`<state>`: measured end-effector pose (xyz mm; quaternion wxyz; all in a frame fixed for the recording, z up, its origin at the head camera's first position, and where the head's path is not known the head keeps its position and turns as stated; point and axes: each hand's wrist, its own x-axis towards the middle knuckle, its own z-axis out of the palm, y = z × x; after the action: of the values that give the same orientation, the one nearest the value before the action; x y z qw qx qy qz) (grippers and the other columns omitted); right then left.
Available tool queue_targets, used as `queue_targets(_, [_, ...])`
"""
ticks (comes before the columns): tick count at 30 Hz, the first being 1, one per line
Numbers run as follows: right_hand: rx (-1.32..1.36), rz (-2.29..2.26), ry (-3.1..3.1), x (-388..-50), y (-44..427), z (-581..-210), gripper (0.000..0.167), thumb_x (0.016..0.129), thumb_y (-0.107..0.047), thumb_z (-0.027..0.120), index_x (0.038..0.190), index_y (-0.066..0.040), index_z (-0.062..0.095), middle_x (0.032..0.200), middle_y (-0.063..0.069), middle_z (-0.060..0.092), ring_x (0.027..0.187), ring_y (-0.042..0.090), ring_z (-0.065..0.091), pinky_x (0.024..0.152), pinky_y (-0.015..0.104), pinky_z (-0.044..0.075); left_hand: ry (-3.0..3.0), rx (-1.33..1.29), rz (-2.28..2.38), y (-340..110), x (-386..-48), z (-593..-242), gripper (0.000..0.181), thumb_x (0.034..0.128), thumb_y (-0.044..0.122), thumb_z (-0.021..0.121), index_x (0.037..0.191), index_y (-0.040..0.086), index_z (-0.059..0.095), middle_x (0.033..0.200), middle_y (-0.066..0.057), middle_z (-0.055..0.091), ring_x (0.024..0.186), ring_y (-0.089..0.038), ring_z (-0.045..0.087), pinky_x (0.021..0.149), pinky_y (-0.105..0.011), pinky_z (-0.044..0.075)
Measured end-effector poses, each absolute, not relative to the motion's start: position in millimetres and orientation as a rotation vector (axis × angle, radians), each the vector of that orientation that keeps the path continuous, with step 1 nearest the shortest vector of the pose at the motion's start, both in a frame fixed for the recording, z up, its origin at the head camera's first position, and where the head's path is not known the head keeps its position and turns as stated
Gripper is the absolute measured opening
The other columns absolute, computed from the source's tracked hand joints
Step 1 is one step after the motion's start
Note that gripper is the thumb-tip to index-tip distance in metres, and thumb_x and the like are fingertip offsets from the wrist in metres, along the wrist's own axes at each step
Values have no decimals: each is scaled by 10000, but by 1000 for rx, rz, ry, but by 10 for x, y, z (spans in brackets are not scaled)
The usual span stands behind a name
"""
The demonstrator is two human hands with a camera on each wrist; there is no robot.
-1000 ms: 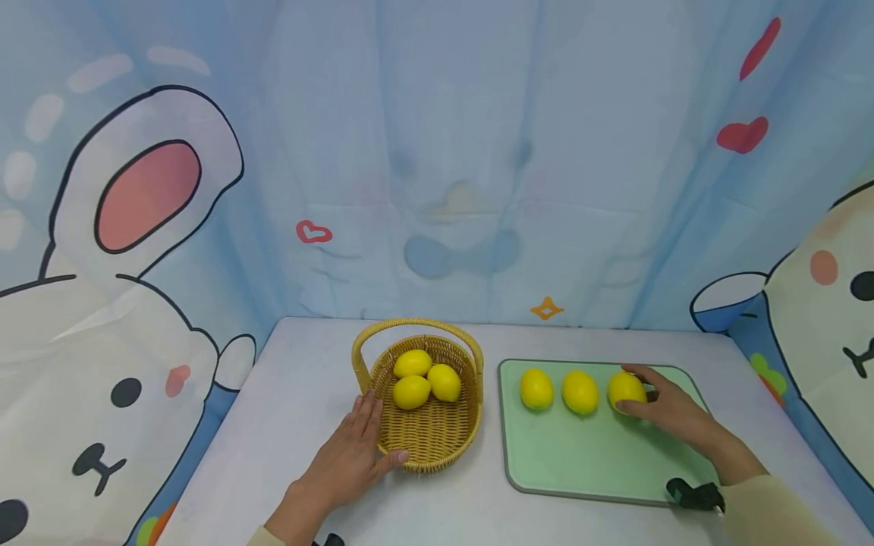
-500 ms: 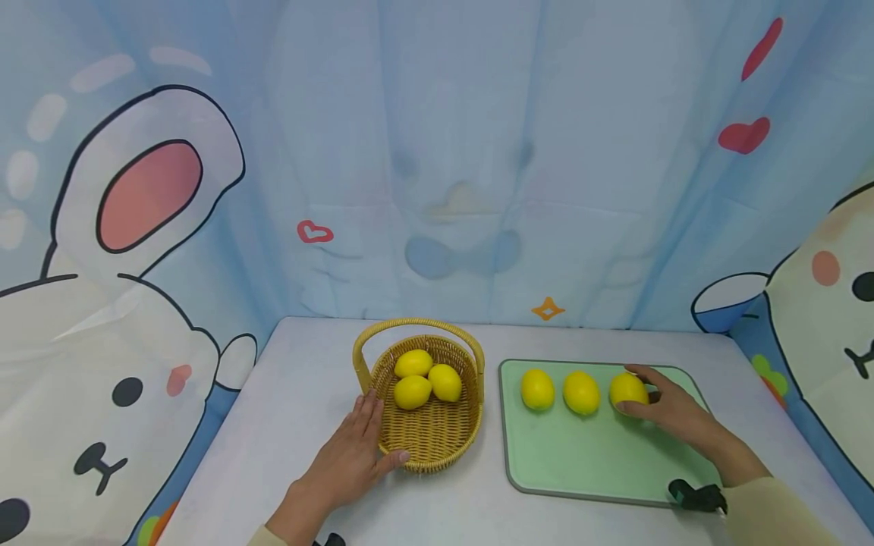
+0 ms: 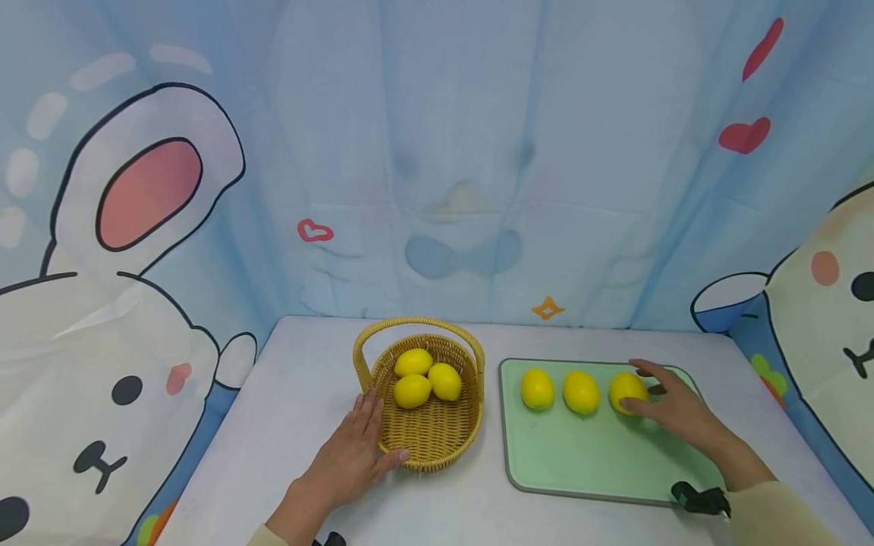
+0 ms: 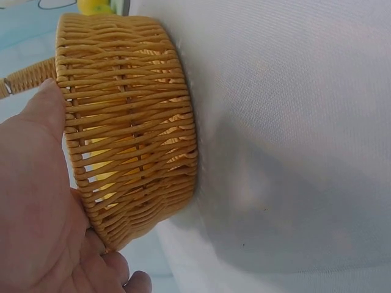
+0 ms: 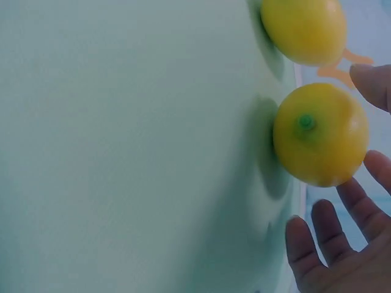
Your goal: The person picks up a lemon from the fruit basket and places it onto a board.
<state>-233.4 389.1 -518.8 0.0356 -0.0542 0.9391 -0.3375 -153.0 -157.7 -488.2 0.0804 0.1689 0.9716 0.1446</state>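
A woven basket [image 3: 426,444] with three lemons [image 3: 412,391] inside stands left of a green tray [image 3: 580,462]. My left hand [image 3: 347,461] touches its left side with straight fingers, thumb at the front rim; the left wrist view has that hand [image 4: 36,201] against the basket wall [image 4: 128,122]. Three lemons lie in a row on the tray. Around the rightmost lemon [image 3: 627,393], my right hand [image 3: 686,417] has its thumb and fingers spread. Seen from the right wrist, a gap separates the thumb from this lemon [image 5: 321,135], and a fingertip is at its lower edge.
The white table [image 3: 382,516] ends at a blue curtain [image 3: 444,152] with cartoon prints. The basket handle [image 3: 416,321] arches over its back part. The tray's middle lemon [image 3: 581,393] and left lemon [image 3: 537,390] stand beside the rightmost one. A black device [image 3: 699,498] is at my right wrist.
My right hand's fingers have spread wider and lifted slightly off the rightmost lemon, which stays where it was. My left hand and the basket have not moved.
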Motion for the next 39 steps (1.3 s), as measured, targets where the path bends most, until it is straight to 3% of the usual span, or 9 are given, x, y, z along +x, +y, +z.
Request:
queue_targets(7, [-199, -1068, 2980, -2248, 3796, -5036, 874, 1000, -437, 739, 1637, -18, 312, 1548, 365, 370, 1252, 561, 467, 861, 656, 543, 2900, 498, 455, -1567, -1526, -4862, 939, 1060, 636, 493, 1649, -50, 241, 1756, -239, 77, 1637, -381, 105, 1305, -534, 233])
queue_targets(9, [-221, -1097, 3015, -2205, 3734, -4988, 848, 1003, -411, 744, 1640, -38, 326, 1553, 344, 383, 1264, 534, 464, 888, 598, 524, 2897, 496, 459, -1570, -1524, -4869, 944, 1057, 639, 497, 1648, -52, 243, 1756, -239, 80, 1637, -382, 108, 1302, -539, 239])
queue_targets(13, [-274, -1192, 3060, -2122, 3526, -4867, 804, 999, -350, 763, 1639, -81, 356, 1574, 296, 392, 1278, 464, 463, 888, 375, 462, 2895, 480, 456, -1578, -1529, -4887, 953, 1053, 652, 495, 1651, -45, 241, 1761, -226, 80, 1639, -376, 100, 1307, -535, 229])
queue_targets(17, [-295, -1306, 3032, -2030, 3221, -4738, 775, 1002, -321, 761, 1639, -128, 365, 1609, 243, 367, 1313, 406, 450, 902, 297, 426, 2894, 477, 466, -1585, -1534, -4908, 958, 1051, 661, 489, 1653, -39, 237, 1762, -221, 77, 1640, -370, 90, 1311, -532, 220])
queue_targets(23, [-429, -1431, 3032, -1880, 2737, -4674, 713, 973, -214, 795, 1591, -166, 443, 1554, 142, 456, 1254, 168, 471, 947, 156, 439, 2889, 483, 476, -1583, -1540, -4914, 963, 1051, 667, 480, 1654, -41, 230, 1763, -219, 67, 1641, -371, 83, 1310, -534, 219])
queue_targets(27, [-539, -1519, 2996, -1805, 2449, -4680, 706, 939, -141, 818, 1557, -215, 483, 1535, 75, 494, 1230, 15, 453, 966, 137, 440, 2886, 477, 481, -1579, -1531, -4901, 966, 1050, 673, 476, 1658, -34, 223, 1765, -214, 62, 1642, -366, 79, 1312, -531, 218])
queue_targets(30, [-602, -1582, 2949, -1779, 2279, -4682, 699, 927, -111, 822, 1536, -242, 503, 1520, 38, 510, 1223, -27, 450, 973, 163, 451, 2887, 481, 489, -1576, -1528, -4908, 960, 1052, 665, 481, 1658, -34, 223, 1764, -217, 62, 1642, -367, 78, 1311, -531, 218])
queue_targets(35, [-678, -1653, 2854, -1723, 2004, -4671, 664, 930, -109, 821, 1503, -269, 526, 1470, -15, 531, 1207, -4, 495, 970, 251, 513, 2894, 499, 491, -1576, -1535, -4917, 959, 1055, 663, 473, 1657, -39, 219, 1763, -219, 52, 1642, -367, 70, 1312, -529, 218])
queue_targets(39, [-792, -1697, 2751, -1674, 1699, -4646, 612, 934, -84, 807, 1472, -213, 547, 1421, -9, 564, 1188, 89, 562, 943, 300, 568, 2902, 511, 478, -1587, -1531, -4913, 977, 1047, 682, 463, 1652, -48, 227, 1760, -227, 62, 1639, -377, 83, 1307, -533, 231])
